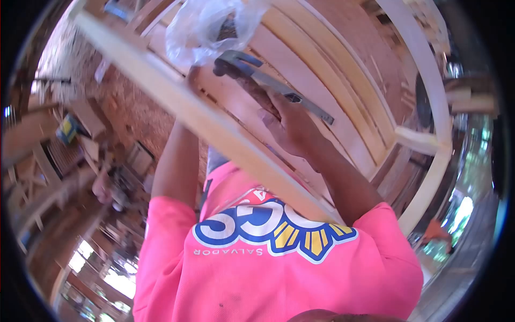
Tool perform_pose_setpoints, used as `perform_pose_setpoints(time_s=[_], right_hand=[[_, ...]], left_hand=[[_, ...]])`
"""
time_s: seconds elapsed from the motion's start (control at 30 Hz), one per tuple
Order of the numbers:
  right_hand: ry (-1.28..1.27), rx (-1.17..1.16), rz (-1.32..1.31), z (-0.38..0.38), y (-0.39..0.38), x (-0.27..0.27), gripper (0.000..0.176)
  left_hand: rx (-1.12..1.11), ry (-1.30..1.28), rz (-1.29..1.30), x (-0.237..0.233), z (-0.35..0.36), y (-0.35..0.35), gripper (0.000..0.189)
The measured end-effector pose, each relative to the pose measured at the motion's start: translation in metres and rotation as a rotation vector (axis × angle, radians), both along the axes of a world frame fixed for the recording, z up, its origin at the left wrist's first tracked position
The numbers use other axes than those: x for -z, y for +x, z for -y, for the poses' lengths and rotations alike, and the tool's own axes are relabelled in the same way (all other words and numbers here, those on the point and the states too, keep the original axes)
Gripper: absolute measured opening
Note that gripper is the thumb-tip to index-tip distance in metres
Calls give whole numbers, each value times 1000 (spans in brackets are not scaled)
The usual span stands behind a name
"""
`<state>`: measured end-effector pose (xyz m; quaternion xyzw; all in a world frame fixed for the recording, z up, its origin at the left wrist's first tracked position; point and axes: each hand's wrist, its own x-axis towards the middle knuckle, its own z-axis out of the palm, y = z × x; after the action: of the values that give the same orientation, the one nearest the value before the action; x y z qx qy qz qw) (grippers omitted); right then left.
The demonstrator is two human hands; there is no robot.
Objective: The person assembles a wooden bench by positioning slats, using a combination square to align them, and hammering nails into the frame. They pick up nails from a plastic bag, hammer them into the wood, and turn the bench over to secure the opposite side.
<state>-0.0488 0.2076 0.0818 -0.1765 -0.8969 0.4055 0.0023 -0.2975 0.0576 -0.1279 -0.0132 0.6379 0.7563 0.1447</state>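
My right hand (289, 122) is closed around the dark handle of a hammer (257, 91), whose head lies toward the plastic bag. Right alongside it, a metal square (303, 100) rests across the wooden slats. A light wooden rail (214, 126) crosses in front of my left forearm. Of my left hand (194, 78), only a small part shows past the rail, just below the bag; its fingers are hidden. The clear plastic bag (214, 32) sits on the slats with small dark pieces inside.
The slatted wooden frame (343, 91) fills the space before me, with a curved side piece (442, 107) at the right. Wood offcuts (88, 121) and a blue-and-yellow can (68, 129) lie at left on the reddish ground.
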Motion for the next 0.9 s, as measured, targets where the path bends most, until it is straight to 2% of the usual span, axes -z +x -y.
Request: perform_pose_setpoints(time_s=[0.13, 0.23, 0.33, 0.47, 0.5, 0.57, 0.6, 0.7, 0.8, 0.9], right_hand=[[-61, -28, -35, 18, 4, -2, 55], [-83, -11, -165, 17, 4, 15, 55], [-15, 16, -127, 16, -3, 6, 57], [-73, 7, -321, 12, -7, 0, 57], [-69, -6, -245, 11, -5, 1, 58], [-54, -46, -90, 7, -2, 4, 60], [19, -30, 117, 6, -5, 5, 60], [-5, 27, 244, 0, -8, 1, 56], [-78, 52, -316, -5, -6, -13, 58], [-151, 19, -744, -5, -13, -38, 59]], left_hand=[[-55, -11, 8, -10, 2, -2, 43], [-46, -26, 2, -12, -4, -5, 42], [0, 1, 25, -16, -4, -1, 41], [101, -12, 11, -14, -3, -2, 41], [176, -50, -42, -14, 2, -5, 41], [175, -47, -17, -27, 6, -2, 40], [41, -35, 98, -41, -2, 6, 40], [21, 78, 108, -33, -8, 2, 41], [52, 71, 123, -29, -4, 1, 44], [51, 113, 107, -33, -1, 3, 50]])
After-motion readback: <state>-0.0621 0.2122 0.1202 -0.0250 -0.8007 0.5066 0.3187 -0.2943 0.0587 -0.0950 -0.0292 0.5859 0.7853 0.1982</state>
